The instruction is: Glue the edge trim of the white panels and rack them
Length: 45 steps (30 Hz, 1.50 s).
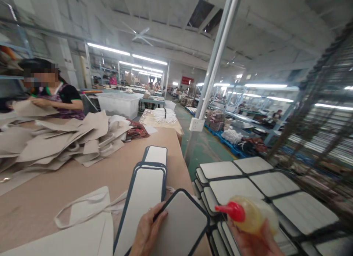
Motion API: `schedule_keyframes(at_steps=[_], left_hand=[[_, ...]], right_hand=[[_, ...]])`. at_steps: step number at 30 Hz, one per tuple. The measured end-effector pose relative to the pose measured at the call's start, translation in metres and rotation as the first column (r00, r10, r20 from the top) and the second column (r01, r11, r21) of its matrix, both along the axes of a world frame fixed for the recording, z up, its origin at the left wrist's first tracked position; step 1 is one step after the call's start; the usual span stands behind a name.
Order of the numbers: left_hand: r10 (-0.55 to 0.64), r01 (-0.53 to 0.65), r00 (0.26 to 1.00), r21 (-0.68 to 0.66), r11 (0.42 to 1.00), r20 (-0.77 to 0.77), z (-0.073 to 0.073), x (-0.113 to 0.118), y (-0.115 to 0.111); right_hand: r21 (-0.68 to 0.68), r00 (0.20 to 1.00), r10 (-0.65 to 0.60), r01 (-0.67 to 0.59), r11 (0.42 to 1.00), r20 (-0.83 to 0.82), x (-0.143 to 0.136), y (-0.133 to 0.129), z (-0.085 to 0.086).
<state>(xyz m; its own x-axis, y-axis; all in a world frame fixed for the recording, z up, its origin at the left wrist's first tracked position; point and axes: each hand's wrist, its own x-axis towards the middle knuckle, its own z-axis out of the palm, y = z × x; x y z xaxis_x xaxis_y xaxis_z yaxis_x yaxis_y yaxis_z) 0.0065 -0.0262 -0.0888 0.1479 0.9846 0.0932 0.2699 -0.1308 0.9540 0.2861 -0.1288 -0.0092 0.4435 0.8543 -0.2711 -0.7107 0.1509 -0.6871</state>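
Observation:
My left hand (pixel 148 229) pinches the left edge of a pale rounded panel with a dark border (pixel 180 224), held tilted near the table's right side. Behind it lies a stack of similar dark-edged panels (pixel 147 184). My right hand (pixel 252 239) is wrapped round a squeeze bottle (pixel 257 213) of yellowish liquid, its red nozzle pointing left. The bottle is off the table's right side, in front of larger stacked panels (pixel 234 188). On the table, left of my left hand, rests a flat cream piece with a strap (pixel 88 208).
Beige cut pieces (pixel 63 138) are heaped on the brown table (pixel 132 153). At the far left a co-worker (pixel 59 96) handles a beige piece. A metal post (pixel 212 65) with a socket box (pixel 196 124) rises beyond the table's right edge. A white bin (pixel 118 104) stands behind.

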Motion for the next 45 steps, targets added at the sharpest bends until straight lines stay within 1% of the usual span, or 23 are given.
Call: schedule_keyframes(at_steps=[1,2,3,5,7,8,9,11,13,14,16,19,22,24,26,29,33,35,38,40,43,45], left_hand=[[-0.089,0.089,0.995,0.012,0.996,-0.041,0.014,0.002,-0.002],[-0.172,0.175,0.981,0.027,0.984,-0.084,0.029,0.002,-0.004],[-0.263,0.269,0.957,0.033,0.963,-0.126,0.044,0.002,-0.006],[-0.416,0.43,0.887,0.033,0.902,-0.199,0.075,0.001,-0.007],[-0.554,0.577,0.786,0.006,0.817,-0.275,0.105,0.001,-0.009],[-0.608,0.637,0.732,-0.01,0.771,-0.306,0.119,0.001,-0.01],[-0.656,0.688,0.678,-0.028,0.725,-0.333,0.131,0.002,-0.012],[-0.731,0.766,0.581,-0.065,0.64,-0.359,0.151,0.004,-0.015],[-0.79,0.82,0.498,-0.101,0.563,-0.359,0.166,0.007,-0.019],[-0.811,0.839,0.465,-0.115,0.532,-0.355,0.171,0.008,-0.021],[-0.842,0.866,0.418,-0.131,0.482,-0.341,0.18,0.011,-0.025],[-0.862,0.885,0.395,-0.121,0.45,-0.319,0.189,0.014,-0.031],[-0.862,0.885,0.396,-0.119,0.45,-0.315,0.196,0.016,-0.037],[-0.861,0.879,0.39,-0.148,0.453,-0.326,0.198,0.017,-0.041],[-0.856,0.866,0.389,-0.181,0.466,-0.34,0.199,0.018,-0.043],[-0.836,0.841,0.418,-0.197,0.504,-0.355,0.199,0.017,-0.046],[-0.827,0.835,0.444,-0.176,0.521,-0.344,0.2,0.015,-0.048],[-0.828,0.834,0.46,-0.165,0.527,-0.32,0.199,0.013,-0.048],[-0.837,0.83,0.496,-0.155,0.535,-0.234,0.194,0.01,-0.046],[-0.841,0.829,0.512,-0.153,0.537,-0.176,0.189,0.008,-0.043],[-0.857,0.844,0.503,-0.152,0.515,-0.112,0.182,0.006,-0.037],[-0.858,0.842,0.507,-0.165,0.513,-0.078,0.179,0.006,-0.033]], right_hand=[[-0.016,0.996,-0.093,0.093,0.996,-0.014,-0.003,-0.001,0.014],[-0.029,0.975,-0.222,0.222,0.975,0.01,-0.006,-0.002,0.029],[-0.002,0.962,-0.268,0.268,0.963,0.054,-0.009,-0.003,0.043],[0.024,0.945,-0.307,0.307,0.952,0.11,-0.011,-0.005,0.066],[0.081,0.94,-0.292,0.282,0.956,0.175,-0.005,-0.009,0.079],[0.118,0.937,-0.275,0.255,0.96,0.215,0.001,-0.011,0.08],[0.154,0.936,-0.237,0.202,0.967,0.261,0.007,-0.014,0.079],[0.215,0.923,-0.132,0.056,0.975,0.36,0.021,-0.021,0.074],[0.249,0.898,-0.033,-0.086,0.965,0.439,0.03,-0.029,0.069],[0.257,0.889,-0.008,-0.124,0.959,0.458,0.032,-0.033,0.068],[0.251,0.889,-0.001,-0.129,0.959,0.459,0.031,-0.04,0.07],[0.216,0.895,-0.017,-0.09,0.972,0.446,0.026,-0.048,0.078],[0.214,0.889,-0.022,-0.086,0.973,0.457,0.027,-0.053,0.084],[0.215,0.882,-0.024,-0.089,0.973,0.471,0.032,-0.055,0.084],[0.206,0.875,-0.029,-0.081,0.975,0.484,0.036,-0.058,0.081],[0.199,0.879,-0.045,-0.057,0.978,0.475,0.039,-0.062,0.076],[0.277,0.883,-0.108,-0.025,0.961,0.456,0.036,-0.065,0.073],[0.294,0.86,-0.137,-0.017,0.956,0.492,0.034,-0.066,0.071],[0.242,0.839,-0.104,-0.033,0.97,0.535,0.033,-0.07,0.064],[0.228,0.854,-0.064,-0.066,0.971,0.517,0.031,-0.072,0.06],[0.237,0.878,-0.037,-0.089,0.967,0.478,0.025,-0.074,0.057],[0.236,0.891,-0.018,-0.1,0.967,0.453,0.021,-0.076,0.056]])
